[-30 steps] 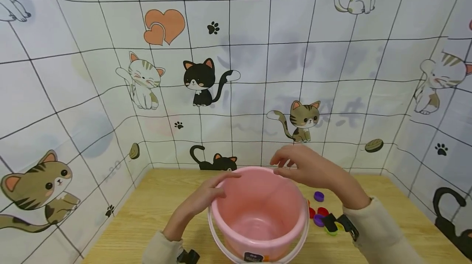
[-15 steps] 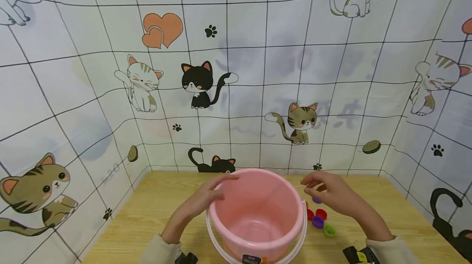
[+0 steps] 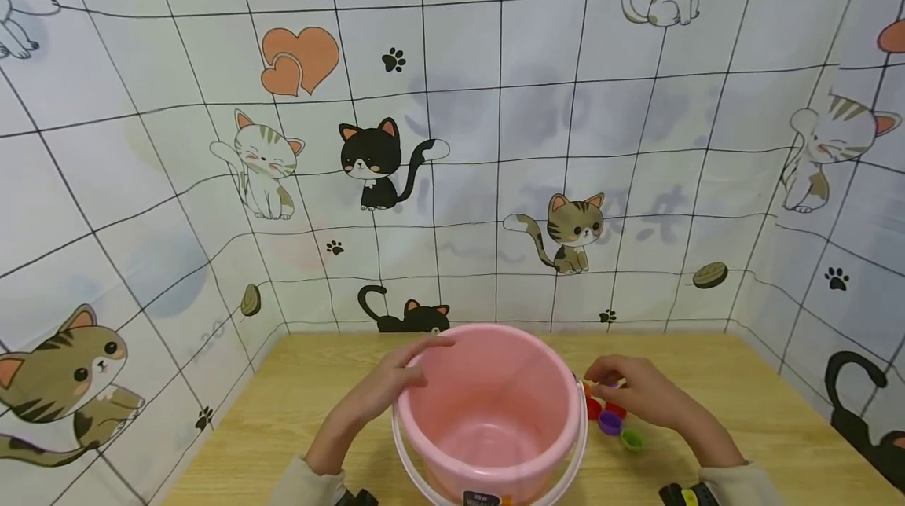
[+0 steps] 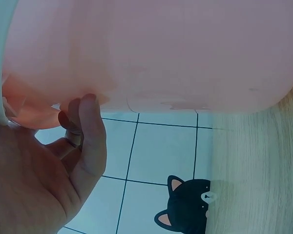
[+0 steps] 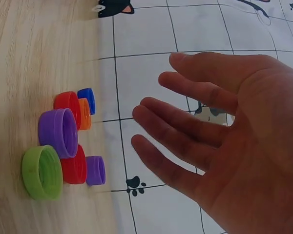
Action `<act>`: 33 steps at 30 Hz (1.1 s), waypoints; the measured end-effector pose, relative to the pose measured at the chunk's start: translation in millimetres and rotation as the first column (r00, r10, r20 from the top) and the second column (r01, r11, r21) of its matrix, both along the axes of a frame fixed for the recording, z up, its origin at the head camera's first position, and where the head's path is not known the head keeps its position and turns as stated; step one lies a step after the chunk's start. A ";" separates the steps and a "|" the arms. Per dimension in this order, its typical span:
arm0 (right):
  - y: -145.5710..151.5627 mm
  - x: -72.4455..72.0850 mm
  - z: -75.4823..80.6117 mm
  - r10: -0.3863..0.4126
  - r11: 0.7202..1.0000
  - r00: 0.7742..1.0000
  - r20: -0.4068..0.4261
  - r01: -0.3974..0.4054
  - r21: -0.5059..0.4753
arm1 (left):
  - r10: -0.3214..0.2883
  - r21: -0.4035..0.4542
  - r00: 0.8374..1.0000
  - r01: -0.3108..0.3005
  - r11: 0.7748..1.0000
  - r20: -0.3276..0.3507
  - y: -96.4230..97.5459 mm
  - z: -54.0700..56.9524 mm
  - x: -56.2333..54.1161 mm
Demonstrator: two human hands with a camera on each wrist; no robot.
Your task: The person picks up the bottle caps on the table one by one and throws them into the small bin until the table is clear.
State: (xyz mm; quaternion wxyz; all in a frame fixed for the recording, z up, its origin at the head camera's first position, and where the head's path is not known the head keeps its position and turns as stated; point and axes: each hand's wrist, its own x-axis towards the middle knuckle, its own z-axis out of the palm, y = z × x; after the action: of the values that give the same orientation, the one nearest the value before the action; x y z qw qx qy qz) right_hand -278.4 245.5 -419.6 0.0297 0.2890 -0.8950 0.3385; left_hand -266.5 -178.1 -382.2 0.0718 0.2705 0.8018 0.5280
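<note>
A pink bucket [image 3: 495, 404] with a white handle [image 3: 405, 451] stands on the wooden table, and I look down into its bare inside. My left hand [image 3: 375, 388] grips its left rim; the left wrist view shows the fingers [image 4: 91, 126] against the pink wall. To the right of the bucket, my right hand [image 3: 643, 392] hovers over a cluster of plastic bottle caps, its fingers loosely bent and holding nothing. Among them are a green cap [image 5: 39, 171], a larger purple cap [image 5: 56, 134], a red cap [image 5: 74, 165], an orange cap [image 5: 84, 114] and a blue cap [image 5: 86, 100].
The light wooden table [image 3: 297, 380] runs back to a wall [image 3: 467, 137] covered in cat-print sheeting with a grid pattern. Similar sheeting rises at the left and right sides. A small purple cap [image 5: 95, 170] lies at the cluster's edge.
My right hand has moved from above the bucket's far right rim to the right and down, over the caps. My left hand keeps its hold on the rim.
</note>
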 end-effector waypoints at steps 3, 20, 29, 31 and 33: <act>4.4 -0.1 -1.1 -0.014 0.999 1.000 0.011 0.014 0.032 | -0.002 -0.001 1.000 0.002 1.000 -0.014 0.9 -0.1 0.5; 24.2 -1.2 -6.5 -0.067 0.996 0.994 0.092 0.060 0.071 | 0.008 0.009 1.000 -0.008 1.000 -0.001 0.9 0.1 2.2; 23.4 -6.2 -16.9 -0.054 0.997 0.989 0.136 0.045 0.070 | 0.014 0.013 1.000 -0.014 1.000 0.017 -0.1 0.3 2.9; 24.3 -5.9 -18.0 -0.046 0.998 0.989 0.144 0.038 0.058 | 0.006 0.017 1.000 -0.006 1.000 0.015 0.4 0.5 2.7; 25.2 -5.5 -18.7 -0.041 0.998 0.988 0.146 0.034 0.051 | -0.003 0.020 1.000 0.003 1.000 0.006 1.2 0.8 2.3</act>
State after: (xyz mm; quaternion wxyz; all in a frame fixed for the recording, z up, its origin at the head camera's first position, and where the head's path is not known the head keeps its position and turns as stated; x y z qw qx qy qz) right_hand -284.0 270.7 -438.3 -0.0371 0.2468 -0.9080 0.3364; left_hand -264.1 -177.0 -381.3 0.0725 0.2707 0.7958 0.5368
